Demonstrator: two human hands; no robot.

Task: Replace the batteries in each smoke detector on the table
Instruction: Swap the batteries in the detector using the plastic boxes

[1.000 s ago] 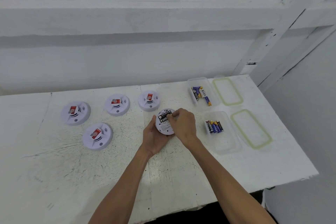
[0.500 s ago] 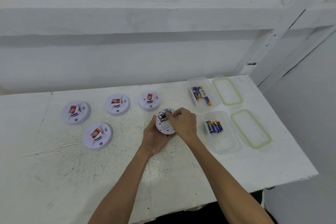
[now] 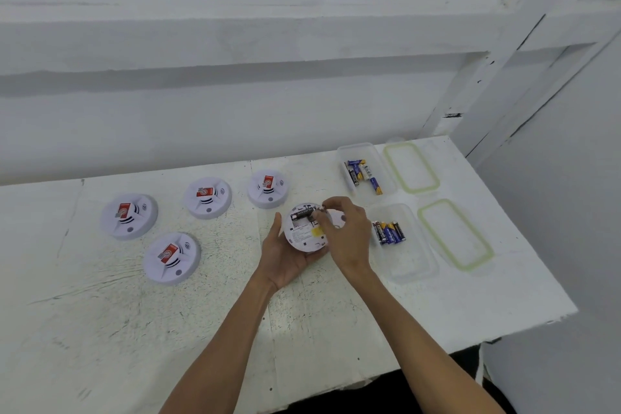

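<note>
Open tabletop in front, detectors left — tubs right

Upturned smoke detector in left hand, right hand fingers on the battery in its compartment.

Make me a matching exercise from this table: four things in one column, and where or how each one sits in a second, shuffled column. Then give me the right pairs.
Things
1. held smoke detector
2. front-left smoke detector
3. far container
4. near lid

Places or states
A. lies flat on the table, far right, green seal
B. cradled in the left hand, back side up
C. holds loose batteries, at the far edge
D. lies face up, untouched

Pairs: 1-B, 2-D, 3-C, 4-A
</note>
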